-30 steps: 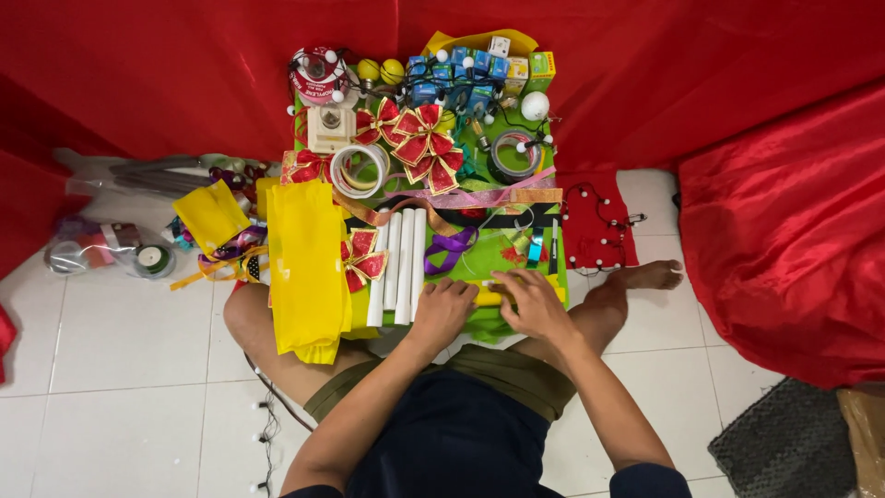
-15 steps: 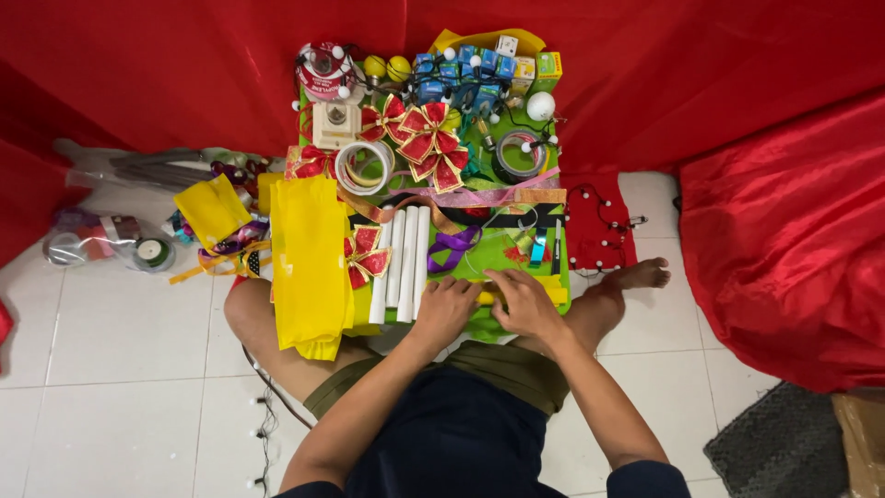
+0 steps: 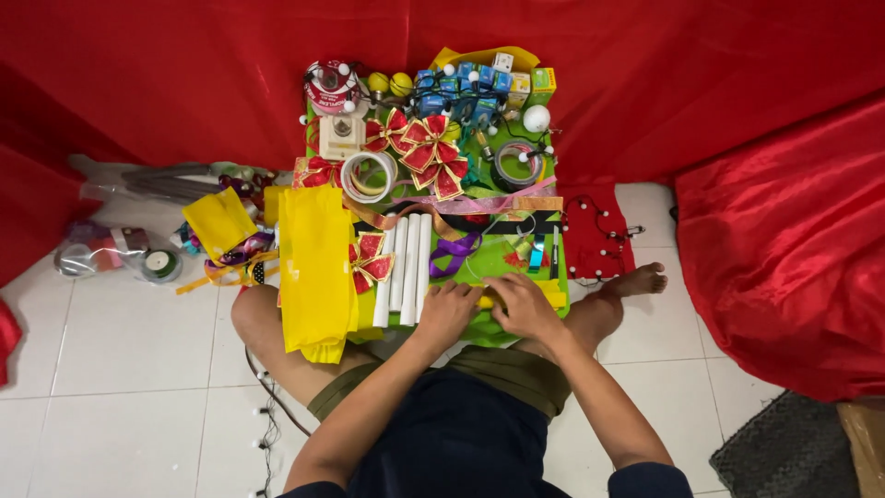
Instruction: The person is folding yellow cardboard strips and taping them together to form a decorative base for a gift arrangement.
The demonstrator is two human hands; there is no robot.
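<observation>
1. Red cloth (image 3: 645, 55) is draping the whole back of the head view and bunching at the right edge, while white floor tiles (image 3: 120, 369) are filling the lower left. A person is sitting cross-legged at centre, a bare foot (image 3: 641, 277) poking out at right.

2. A green work board (image 3: 502, 263) is lying across the lap, crowded with red-and-gold bows (image 3: 429, 152), a tape roll (image 3: 369, 175), white tubes (image 3: 406, 267), a purple ribbon (image 3: 454, 251) and small boxes (image 3: 479, 83) along the upper edge. A yellow bag (image 3: 315, 267) is hanging over the board's left side.

3. Just below frame centre, the left hand (image 3: 449, 312) and the right hand (image 3: 524, 309) are lying close together, palms down, both pressing on a yellow strip (image 3: 553, 295) at the board's near edge. Whether the fingers are pinching it or only flattening it, I cannot tell.

4. Judging by this, the step in hand is smoothing or folding that strip. The next move is likely calling for steady pressure from one hand while the other is working along the strip, keeping clear of the white tubes just beside the left hand.
</observation>
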